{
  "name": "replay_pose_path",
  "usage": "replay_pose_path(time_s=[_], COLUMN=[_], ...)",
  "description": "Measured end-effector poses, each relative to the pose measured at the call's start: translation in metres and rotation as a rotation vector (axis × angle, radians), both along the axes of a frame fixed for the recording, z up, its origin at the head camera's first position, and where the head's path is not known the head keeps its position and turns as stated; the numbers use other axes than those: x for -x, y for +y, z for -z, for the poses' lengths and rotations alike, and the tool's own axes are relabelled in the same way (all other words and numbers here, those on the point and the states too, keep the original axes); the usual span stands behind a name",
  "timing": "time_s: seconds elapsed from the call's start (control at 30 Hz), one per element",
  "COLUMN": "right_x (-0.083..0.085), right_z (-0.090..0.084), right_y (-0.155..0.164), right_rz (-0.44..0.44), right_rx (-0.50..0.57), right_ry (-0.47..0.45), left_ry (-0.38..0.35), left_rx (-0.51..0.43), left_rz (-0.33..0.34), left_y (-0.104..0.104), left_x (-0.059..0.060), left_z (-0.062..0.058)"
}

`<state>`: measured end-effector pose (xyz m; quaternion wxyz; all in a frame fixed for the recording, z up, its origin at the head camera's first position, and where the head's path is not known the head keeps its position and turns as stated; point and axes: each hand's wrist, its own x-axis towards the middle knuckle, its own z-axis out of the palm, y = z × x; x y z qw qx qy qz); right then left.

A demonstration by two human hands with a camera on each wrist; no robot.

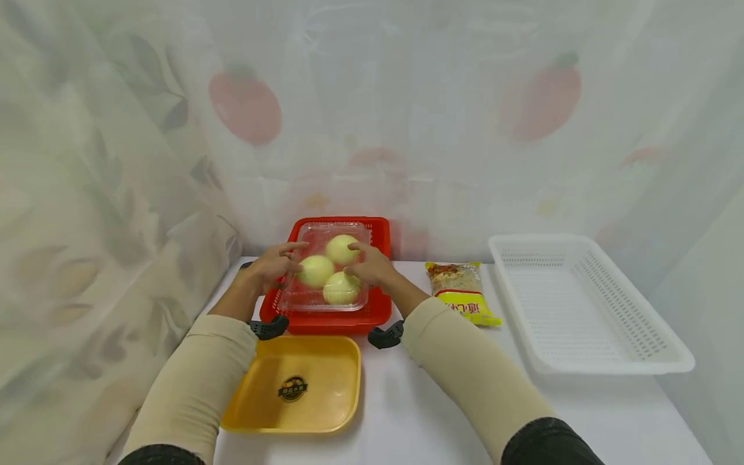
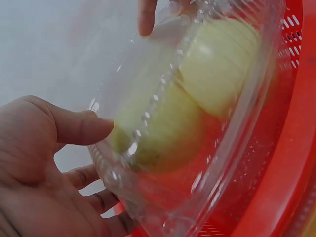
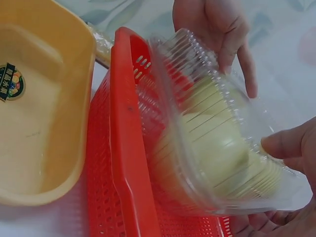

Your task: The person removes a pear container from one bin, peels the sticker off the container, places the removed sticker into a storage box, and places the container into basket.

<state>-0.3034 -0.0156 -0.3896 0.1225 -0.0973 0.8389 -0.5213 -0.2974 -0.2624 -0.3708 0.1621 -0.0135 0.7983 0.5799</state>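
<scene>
A clear plastic clamshell box (image 1: 322, 274) with three pale yellow round fruits (image 1: 316, 271) in it sits in a red mesh basket (image 1: 380, 310) at the back of the table. My left hand (image 1: 278, 263) grips the box's left side. In the left wrist view its thumb (image 2: 81, 126) lies on the lid (image 2: 163, 98) and its fingers (image 2: 98, 200) curl under the edge. My right hand (image 1: 367, 263) grips the right side. Its thumb (image 3: 284, 143) presses the lid (image 3: 217, 123) in the right wrist view, where the left hand (image 3: 217, 29) shows across the box.
A yellow tray (image 1: 325, 361) with a round sticker lies in front of the red basket. A packet of noodles (image 1: 462, 290) lies to the right, beside a white mesh basket (image 1: 581, 310). Printed curtains close in the back and left.
</scene>
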Motion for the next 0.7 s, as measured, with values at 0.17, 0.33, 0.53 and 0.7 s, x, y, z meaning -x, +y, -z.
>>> replay_pose_path(time_s=[0.17,0.33,0.53,0.7], right_x=[0.002,0.002,0.002,0.001], right_z=[0.003,0.010,0.018,0.025], right_y=[-0.007,-0.009,-0.011,-0.012], right_rz=[0.014,0.045,0.090,0.087], right_rx=[-0.035,-0.041,-0.044,-0.070], right_ry=[-0.007,-0.030,-0.081,-0.067], left_ry=[-0.008,-0.026,-0.041,-0.048], left_rx=[0.018,0.039,0.150,0.191], left_rz=[-0.045,-0.064,-0.063,-0.066], left_y=[-0.003,-0.001,0.007,0.011], left_x=[0.006,0.010,0.012,0.012], left_z=[0.012,0.021,0.028,0.034])
